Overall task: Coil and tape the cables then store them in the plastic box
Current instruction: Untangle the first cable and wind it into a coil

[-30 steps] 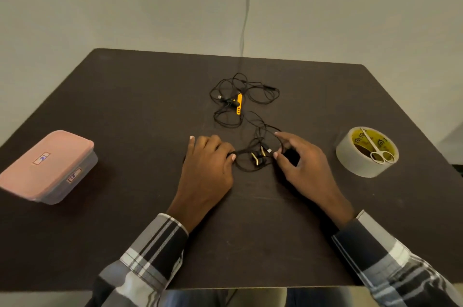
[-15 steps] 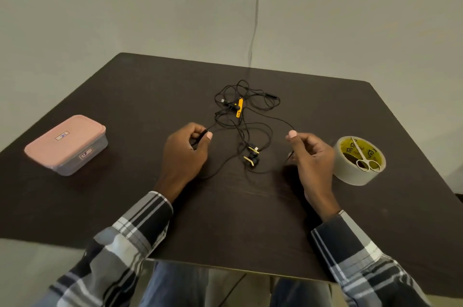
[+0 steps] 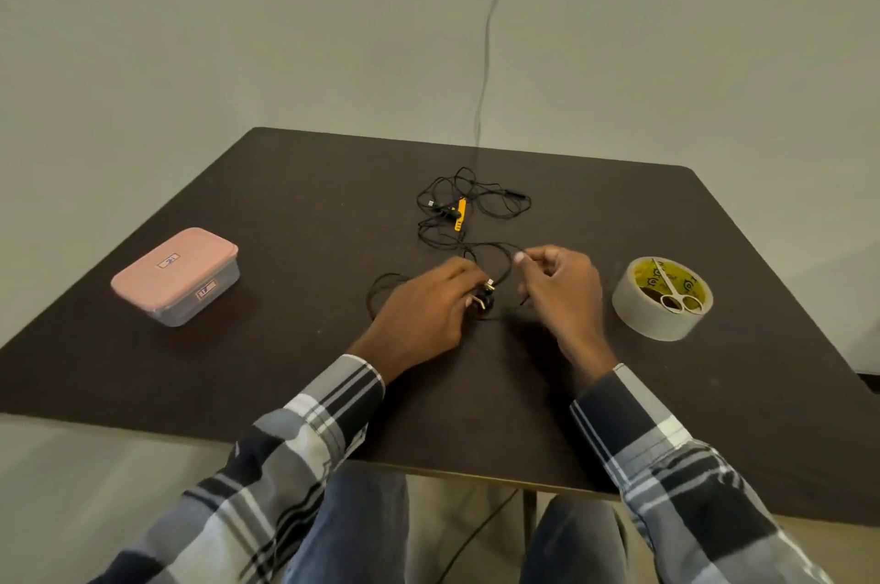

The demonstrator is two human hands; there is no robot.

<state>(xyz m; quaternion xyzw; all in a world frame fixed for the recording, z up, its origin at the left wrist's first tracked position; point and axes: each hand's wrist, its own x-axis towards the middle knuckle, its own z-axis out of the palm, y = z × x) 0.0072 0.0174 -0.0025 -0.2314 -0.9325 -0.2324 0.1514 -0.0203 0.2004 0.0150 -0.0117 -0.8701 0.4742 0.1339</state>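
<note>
A tangle of thin black cable (image 3: 469,207) with an orange-yellow inline piece lies at the middle of the dark table (image 3: 285,369). Its near end carries black and gold earbuds (image 3: 485,297). My left hand (image 3: 424,316) rests over the earbuds with its fingertips on them, and a cable loop curls out to its left. My right hand (image 3: 562,288) pinches a strand of the same cable between thumb and forefinger, just right of the earbuds. The plastic box (image 3: 176,276), clear with a pink lid, stands closed at the left. A roll of tape (image 3: 662,297) sits at the right.
Small scissors (image 3: 676,293) lie across the top of the tape roll. A thin wire (image 3: 490,35) runs down the wall behind the table. The table's near edge is close to my lap, and my plaid sleeves reach over it.
My left hand has moved right from the cable's left end onto the earbuds. My right hand still pinches the strand and sits closer to the left hand. The camera has tilted up.
</note>
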